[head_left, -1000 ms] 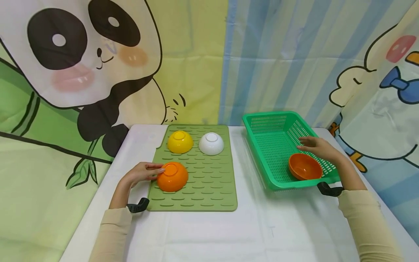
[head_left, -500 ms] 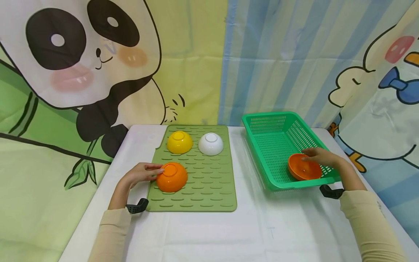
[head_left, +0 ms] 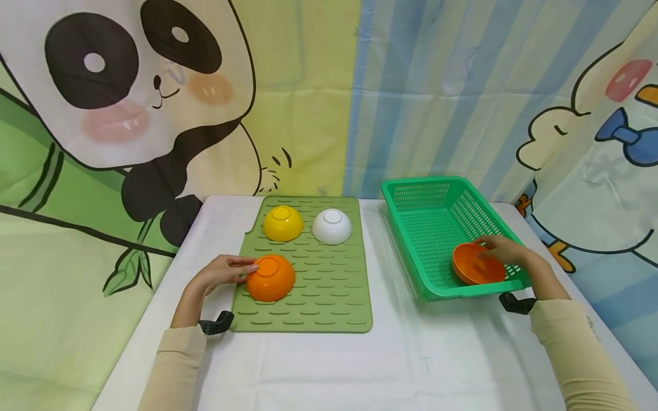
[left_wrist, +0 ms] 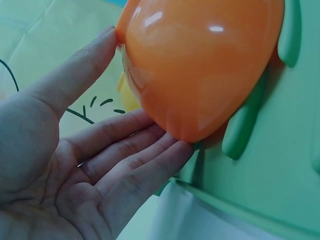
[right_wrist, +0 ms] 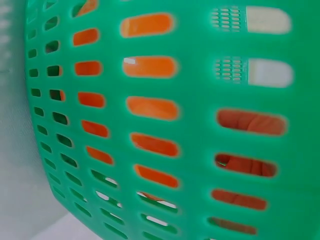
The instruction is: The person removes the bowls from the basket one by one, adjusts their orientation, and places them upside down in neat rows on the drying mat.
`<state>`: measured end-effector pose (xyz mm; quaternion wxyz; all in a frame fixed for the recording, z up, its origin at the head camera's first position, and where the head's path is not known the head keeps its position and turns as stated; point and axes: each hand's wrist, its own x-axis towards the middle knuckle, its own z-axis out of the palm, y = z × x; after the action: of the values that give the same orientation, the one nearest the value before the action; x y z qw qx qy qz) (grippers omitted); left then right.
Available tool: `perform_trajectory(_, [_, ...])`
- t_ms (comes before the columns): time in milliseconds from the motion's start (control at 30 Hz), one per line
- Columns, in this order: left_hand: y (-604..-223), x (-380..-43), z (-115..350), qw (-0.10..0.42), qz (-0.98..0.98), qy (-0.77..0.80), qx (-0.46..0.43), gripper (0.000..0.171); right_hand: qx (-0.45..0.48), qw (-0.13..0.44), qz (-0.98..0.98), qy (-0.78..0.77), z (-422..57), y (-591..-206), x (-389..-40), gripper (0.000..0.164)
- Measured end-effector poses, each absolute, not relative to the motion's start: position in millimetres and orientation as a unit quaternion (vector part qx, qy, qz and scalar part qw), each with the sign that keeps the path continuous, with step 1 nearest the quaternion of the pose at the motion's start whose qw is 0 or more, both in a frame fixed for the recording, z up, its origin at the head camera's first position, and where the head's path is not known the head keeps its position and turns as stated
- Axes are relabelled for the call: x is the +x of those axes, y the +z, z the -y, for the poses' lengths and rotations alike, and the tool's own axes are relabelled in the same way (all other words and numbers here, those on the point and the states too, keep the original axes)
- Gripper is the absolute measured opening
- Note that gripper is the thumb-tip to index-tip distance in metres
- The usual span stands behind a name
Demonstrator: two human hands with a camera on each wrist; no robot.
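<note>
On the green ribbed mat [head_left: 329, 311], an orange bowl [head_left: 271, 279] lies upside down. My left hand [head_left: 223, 270] holds its left side, the thumb at the foot ring and the fingertips at the rim, as the left wrist view shows. A second, deeper orange bowl [head_left: 473, 265] leans tilted, opening up, at the near right corner of the green plastic basket [head_left: 411, 251]. Over its right rim, my right hand [head_left: 501, 251] pinches the edge, with one digit inside the bowl. In the right wrist view the basket wall [right_wrist: 190, 120] hides most of that hand.
Behind the orange bowl on the mat, a yellow bowl [head_left: 283, 224] and a white bowl [head_left: 331, 227] sit upside down side by side. The white-covered table [head_left: 329, 371] reaches back to a printed curtain [head_left: 308, 114].
My right hand has come down from above the basket onto the rim of the bowl inside it. The left hand stays at the bowl on the mat.
</note>
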<state>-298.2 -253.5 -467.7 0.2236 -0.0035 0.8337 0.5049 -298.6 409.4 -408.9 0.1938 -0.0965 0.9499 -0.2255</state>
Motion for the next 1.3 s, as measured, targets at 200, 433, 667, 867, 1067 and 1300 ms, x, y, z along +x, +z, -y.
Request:
perform_trajectory(200, [-468.2, -297.6, 253.4, 0.222, -0.831, 0.509, -0.004, 0.07, -0.095, 0.189, -0.949, -0.235, -409.1, -410.1, -297.0, 0.04])
perform_trajectory(433, [-467.5, -295.3, 252.5, 0.221, -0.827, 0.517, -0.002, 0.067, -0.087, 0.185, -0.951, -0.232, -408.7, -410.0, -297.0, 0.053])
perform_trajectory(667, [-466.7, -294.3, 252.1, 0.221, -0.828, 0.516, -0.004, 0.067, -0.089, 0.183, -0.951, -0.231, -410.1, -412.4, -298.6, 0.057])
perform_trajectory(867, [-467.4, -295.7, 252.5, 0.222, -0.83, 0.512, -0.007, 0.069, -0.086, 0.184, -0.951, -0.231, -411.0, -413.3, -299.3, 0.057])
perform_trajectory(1067, [-468.1, -296.8, 253.1, 0.222, -0.831, 0.51, -0.003, 0.069, -0.086, 0.181, -0.953, -0.226, -409.8, -411.6, -298.0, 0.058])
perform_trajectory(1300, [-468.4, -297.2, 253.3, 0.223, -0.825, 0.519, -0.003, 0.068, -0.083, 0.18, -0.951, -0.236, -408.5, -408.8, -296.0, 0.057])
